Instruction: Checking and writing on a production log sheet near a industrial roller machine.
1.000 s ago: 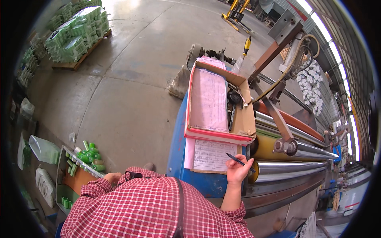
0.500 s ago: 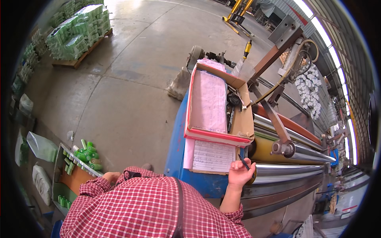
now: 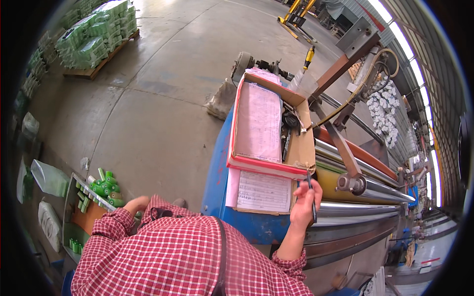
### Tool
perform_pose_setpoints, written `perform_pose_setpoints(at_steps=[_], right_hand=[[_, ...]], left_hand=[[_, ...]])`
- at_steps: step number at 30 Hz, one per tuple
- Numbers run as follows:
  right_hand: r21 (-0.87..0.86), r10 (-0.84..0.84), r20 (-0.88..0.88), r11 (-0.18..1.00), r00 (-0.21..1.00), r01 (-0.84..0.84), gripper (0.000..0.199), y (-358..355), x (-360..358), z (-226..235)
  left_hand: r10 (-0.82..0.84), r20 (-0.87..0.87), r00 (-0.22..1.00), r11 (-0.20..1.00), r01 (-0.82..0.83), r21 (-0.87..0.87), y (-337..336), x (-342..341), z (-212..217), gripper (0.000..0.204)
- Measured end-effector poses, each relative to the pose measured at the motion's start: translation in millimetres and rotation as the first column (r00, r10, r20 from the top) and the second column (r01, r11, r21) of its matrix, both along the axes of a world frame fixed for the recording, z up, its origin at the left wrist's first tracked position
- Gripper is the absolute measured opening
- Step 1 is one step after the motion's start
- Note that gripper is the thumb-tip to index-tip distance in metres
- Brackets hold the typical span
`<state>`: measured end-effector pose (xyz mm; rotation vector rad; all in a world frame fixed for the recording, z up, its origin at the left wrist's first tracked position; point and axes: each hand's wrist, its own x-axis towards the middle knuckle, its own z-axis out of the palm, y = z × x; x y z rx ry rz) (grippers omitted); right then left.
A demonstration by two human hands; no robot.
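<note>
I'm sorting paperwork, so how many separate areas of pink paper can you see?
3: pink paper inside the open box, a pink strip left of the white form, and a pink patch beyond the box's far edge. Other sheets may be hidden underneath.

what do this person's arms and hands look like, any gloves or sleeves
Both sleeves are red with a fine white check, matching the shirt. The right one ends on the forearm, leaving the wrist bare. The right hand wears no glove; what shows of the left hand is bare too, its fingers mostly hidden.
</note>
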<state>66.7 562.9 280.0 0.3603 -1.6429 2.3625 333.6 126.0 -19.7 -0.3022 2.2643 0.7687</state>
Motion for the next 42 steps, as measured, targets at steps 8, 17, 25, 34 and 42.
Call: perform_pose_setpoints(at_steps=[8,17,25,34,42], right_hand=[[0.728,0.135,-0.155,0.685,0.979,0.021,0.022,-44.6,-37.3,6.1],[0.681,0.143,-0.101,0.731,0.985,-0.036,0.021,-52.0,-33.8,16.6],[0.565,0.116,-0.035,0.822,0.993,-0.076,0.017,-54.8,-32.5,22.1],[0.557,0.038,0.007,0.830,0.999,-0.035,0.020,-54.0,-30.4,18.2],[0.633,0.074,-0.332,0.756,0.940,0.164,0.022,-120.0,18.0,62.1]], left_hand=[[0.366,-0.074,0.928,0.781,-0.263,0.567,132.0,-168.0,239.9,0.053],[0.500,-0.130,0.856,0.754,-0.357,0.551,196.3,-190.3,253.1,0.068],[0.573,0.114,0.812,0.396,-0.396,0.828,146.2,-126.2,252.2,0.041],[0.767,0.306,0.564,-0.109,-0.355,0.928,90.6,-58.0,225.6,0.044],[0.921,0.259,0.290,-0.201,-0.213,0.956,-8.6,-25.5,228.5,0.043]])
